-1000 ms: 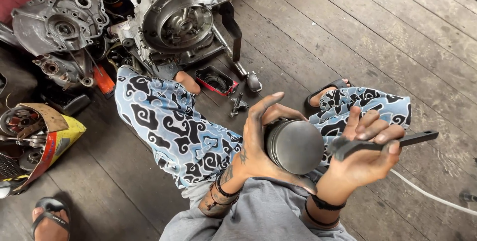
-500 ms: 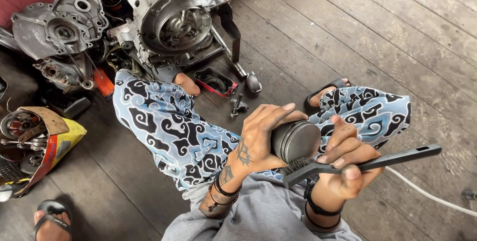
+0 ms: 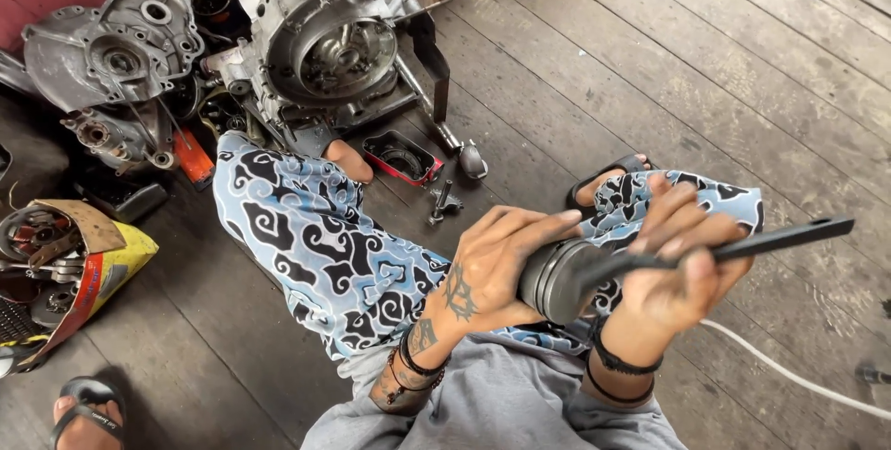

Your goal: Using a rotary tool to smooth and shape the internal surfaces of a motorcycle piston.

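left fingers curled over the top of the piston, gripping it firmly. right fingers wrapped around the flat dark tool, its near end now laid against the piston's open face. half a second ago tool sat lower and pointed out past the piston; a second ago it was held off to the side, clear of the metal. now swung up and pressed in, so scraping or prying at the piston looks under way. left hand and right hand both above the lap, over patterned shorts.

beyond the piston: dark plank floor, worn and grimy. up and left of the piston, open engine case; further left, a loose case cover. between engine case and piston, small red-rimmed tray. right of the piston, white cable across the boards.
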